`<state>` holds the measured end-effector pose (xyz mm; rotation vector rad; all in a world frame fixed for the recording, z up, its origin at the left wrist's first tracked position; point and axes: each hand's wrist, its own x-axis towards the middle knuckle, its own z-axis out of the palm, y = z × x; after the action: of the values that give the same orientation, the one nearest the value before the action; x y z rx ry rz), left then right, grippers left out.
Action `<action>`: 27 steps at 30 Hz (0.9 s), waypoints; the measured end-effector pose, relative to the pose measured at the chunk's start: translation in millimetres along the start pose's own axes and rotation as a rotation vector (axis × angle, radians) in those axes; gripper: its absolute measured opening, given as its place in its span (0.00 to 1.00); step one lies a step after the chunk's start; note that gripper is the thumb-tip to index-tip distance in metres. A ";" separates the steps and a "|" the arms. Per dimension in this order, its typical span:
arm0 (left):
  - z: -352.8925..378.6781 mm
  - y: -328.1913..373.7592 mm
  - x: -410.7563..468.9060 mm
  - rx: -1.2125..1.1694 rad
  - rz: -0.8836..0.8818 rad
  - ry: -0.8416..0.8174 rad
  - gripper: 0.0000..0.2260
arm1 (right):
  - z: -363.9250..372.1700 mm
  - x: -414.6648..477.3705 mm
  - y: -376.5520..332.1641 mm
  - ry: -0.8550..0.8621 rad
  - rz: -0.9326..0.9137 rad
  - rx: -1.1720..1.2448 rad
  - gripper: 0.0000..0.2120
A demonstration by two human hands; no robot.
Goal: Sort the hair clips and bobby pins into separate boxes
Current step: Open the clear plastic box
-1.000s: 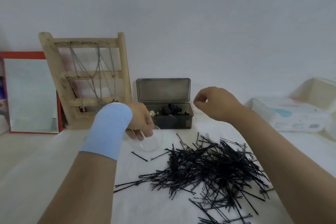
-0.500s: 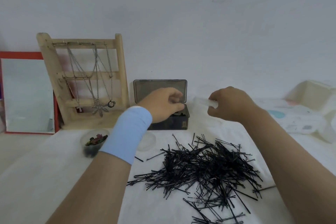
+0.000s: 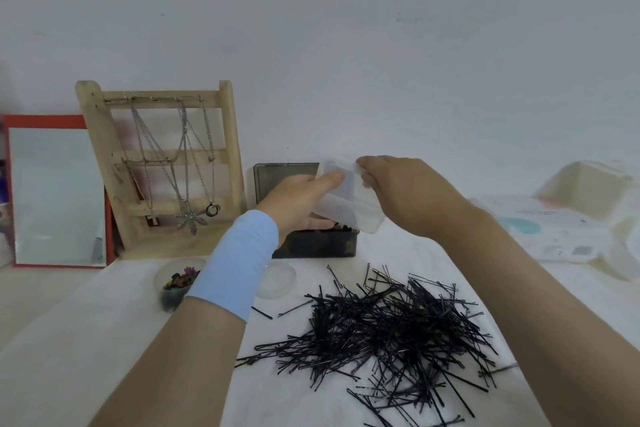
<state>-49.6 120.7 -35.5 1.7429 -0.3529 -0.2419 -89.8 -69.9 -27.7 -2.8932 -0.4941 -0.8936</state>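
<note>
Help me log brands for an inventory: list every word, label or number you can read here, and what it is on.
No text here can be read.
Wet-wipes pack: small grey print patches and a teal mark, too blurred to read.
Clear plastic box, held by the left hand and right hand: no print visible.
Dark lidded box: no label visible.
</note>
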 end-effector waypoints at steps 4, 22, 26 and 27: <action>-12.3 -3.6 -2.5 0.057 -0.008 -0.068 0.12 | 13.2 0.6 -0.3 -0.078 0.086 0.043 0.10; -5.5 -4.7 -5.7 -0.254 0.236 -0.220 0.23 | 18.2 -1.4 30.5 0.023 0.525 0.534 0.17; -5.3 -5.1 -2.7 -0.253 0.315 -0.176 0.19 | 10.9 -0.8 28.9 -0.057 0.751 0.754 0.21; -4.1 -6.7 -1.5 -0.193 0.337 -0.163 0.18 | 8.1 -1.4 30.6 -0.077 0.797 0.802 0.20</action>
<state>-48.9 126.1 -41.3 1.4513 -0.7112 -0.1670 -76.6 -97.9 -34.4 -2.0673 0.2625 -0.3304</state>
